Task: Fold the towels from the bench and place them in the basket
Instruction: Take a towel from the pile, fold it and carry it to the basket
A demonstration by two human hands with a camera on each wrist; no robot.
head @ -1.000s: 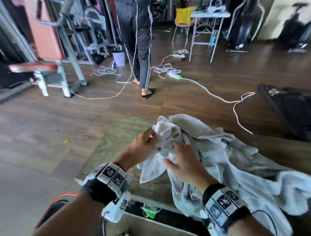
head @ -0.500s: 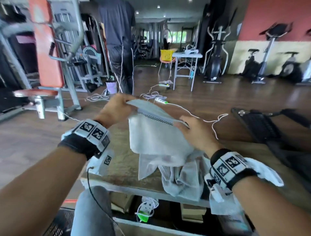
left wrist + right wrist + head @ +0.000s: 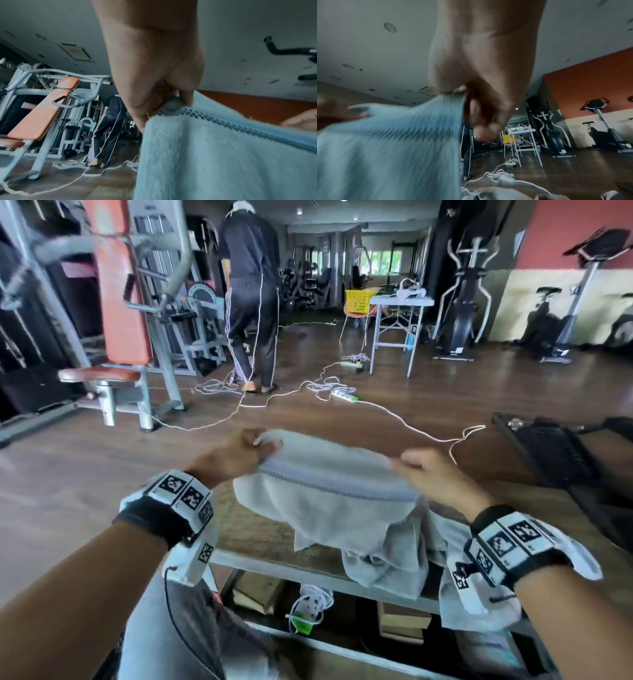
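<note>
A pale grey towel point(image 3: 325, 494) with a dark stitched stripe hangs stretched between my two hands above the bench point(image 3: 260, 535). My left hand point(image 3: 239, 451) pinches its left top corner; my right hand point(image 3: 419, 465) pinches the right top corner. The left wrist view shows the towel point(image 3: 223, 155) and my left hand point(image 3: 164, 102) clamped on its striped edge. In the right wrist view my right hand point(image 3: 467, 97) grips the blurred towel point(image 3: 393, 148). More crumpled towels point(image 3: 387, 563) lie on the bench under it. A yellow basket point(image 3: 358, 301) stands far back.
A person in dark striped trousers point(image 3: 251, 302) stands ahead among white cables point(image 3: 342, 395) on the wooden floor. An orange-padded gym machine point(image 3: 116, 313) is at left, a white table point(image 3: 399, 326) and exercise bikes point(image 3: 565, 302) at the back right, a black mat point(image 3: 555, 453) at right.
My hands picked one towel out of the pile, lifted it off the bench and drew apart, so it now hangs stretched wide. The camera tilted up toward the room.
</note>
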